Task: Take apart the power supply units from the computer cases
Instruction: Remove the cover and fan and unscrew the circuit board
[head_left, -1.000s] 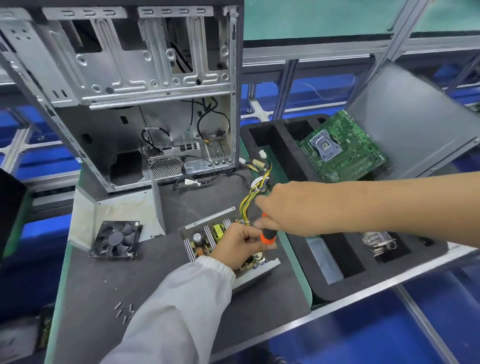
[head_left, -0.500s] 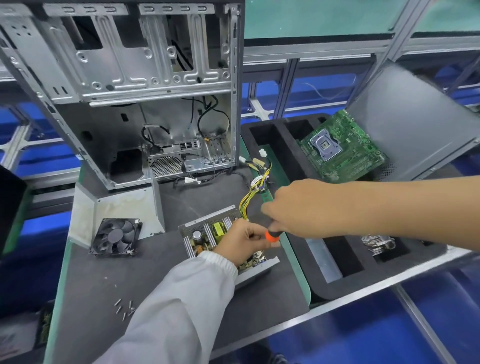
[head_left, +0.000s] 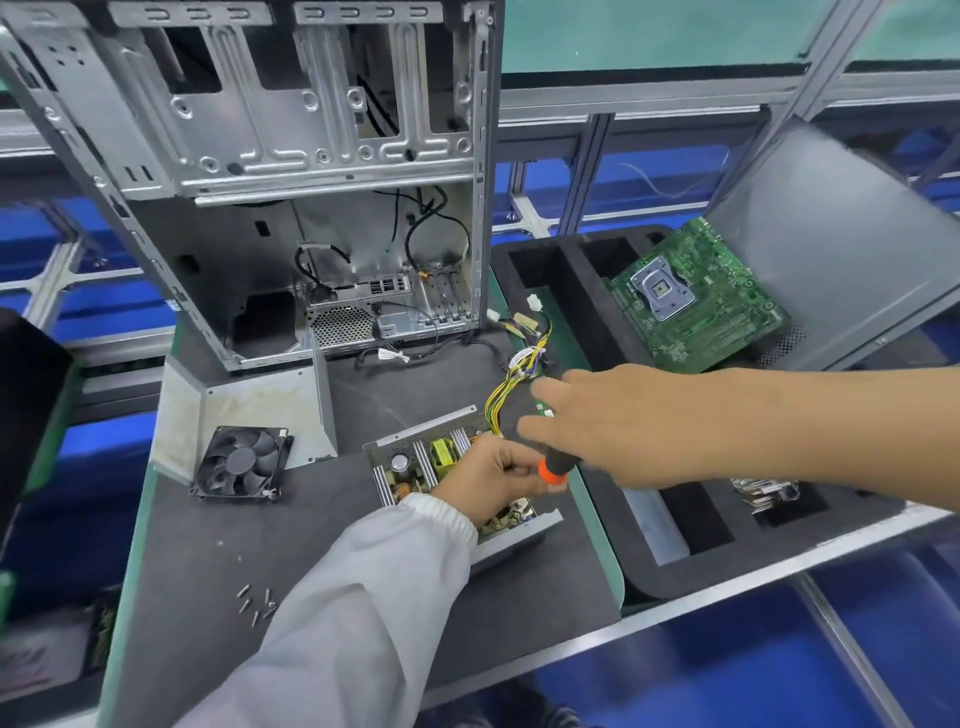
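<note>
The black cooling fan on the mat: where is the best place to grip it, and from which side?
Pinch the black cooling fan by two opposite edges of its square frame, coming from above. It lies flat and apart from the metal cover, blades facing up, so avoid the blades.

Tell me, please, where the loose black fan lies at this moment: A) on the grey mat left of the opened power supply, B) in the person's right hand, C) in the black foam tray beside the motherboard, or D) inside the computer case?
A: the black fan lies flat on the grey mat, left of the opened power supply and outside the computer case.
</note>
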